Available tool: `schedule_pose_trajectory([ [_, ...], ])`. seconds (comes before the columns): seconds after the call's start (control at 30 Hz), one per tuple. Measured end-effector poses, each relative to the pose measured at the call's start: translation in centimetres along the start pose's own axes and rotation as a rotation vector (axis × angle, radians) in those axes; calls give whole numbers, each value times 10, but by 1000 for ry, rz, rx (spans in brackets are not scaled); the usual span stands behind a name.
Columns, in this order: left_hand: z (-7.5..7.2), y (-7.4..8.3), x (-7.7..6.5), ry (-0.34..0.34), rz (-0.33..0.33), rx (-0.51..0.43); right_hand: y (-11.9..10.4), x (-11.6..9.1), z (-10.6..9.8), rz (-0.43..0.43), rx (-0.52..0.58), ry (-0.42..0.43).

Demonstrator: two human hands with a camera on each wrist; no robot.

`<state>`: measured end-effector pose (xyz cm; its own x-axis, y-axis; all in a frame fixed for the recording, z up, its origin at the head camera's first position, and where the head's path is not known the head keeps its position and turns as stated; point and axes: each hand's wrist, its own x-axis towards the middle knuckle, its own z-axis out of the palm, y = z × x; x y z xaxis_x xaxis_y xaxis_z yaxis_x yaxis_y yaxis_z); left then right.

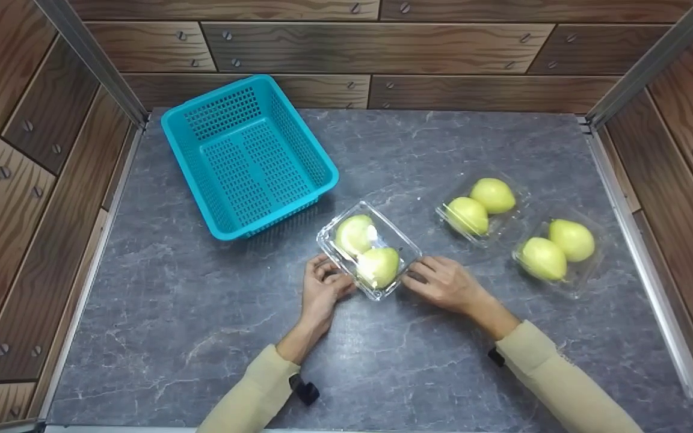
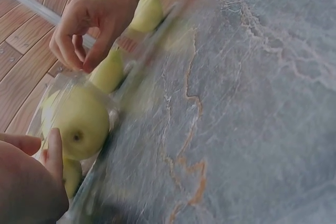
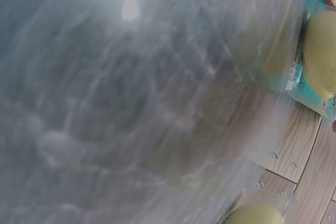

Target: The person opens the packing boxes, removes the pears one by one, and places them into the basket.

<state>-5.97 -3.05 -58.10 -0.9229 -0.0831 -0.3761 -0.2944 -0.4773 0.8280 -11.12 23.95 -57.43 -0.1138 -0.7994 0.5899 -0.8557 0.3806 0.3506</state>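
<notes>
Middle box [image 1: 376, 236]: clear, thin-looking plastic, smooth and very glossy, hard white glare on the lid. Fruit [image 1: 492, 195]: smooth skin, soft sheen. Basket [image 1: 256, 171]: moulded plastic, perforated, satin, with a plain smooth rim. Counter [image 1: 394, 162]: smooth, marble-patterned surface, dull shine. Wall panels [image 1: 376, 48]: wood-grain look, screw heads seemingly printed. Rails [image 1: 97, 60]: metal-looking, satin. Sleeves [image 1: 563, 385]: soft matt cloth.

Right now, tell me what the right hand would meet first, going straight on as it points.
The right hand would likely meet the clear plastic clamshell holding two pears; whether it now touches is unclear.
</notes>
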Motion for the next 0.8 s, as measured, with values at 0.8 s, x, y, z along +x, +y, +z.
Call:
schedule_pose_trajectory([
  [0.8,0,1,6,-56,-29,75,-12,7,5,-109,-40,36],
])
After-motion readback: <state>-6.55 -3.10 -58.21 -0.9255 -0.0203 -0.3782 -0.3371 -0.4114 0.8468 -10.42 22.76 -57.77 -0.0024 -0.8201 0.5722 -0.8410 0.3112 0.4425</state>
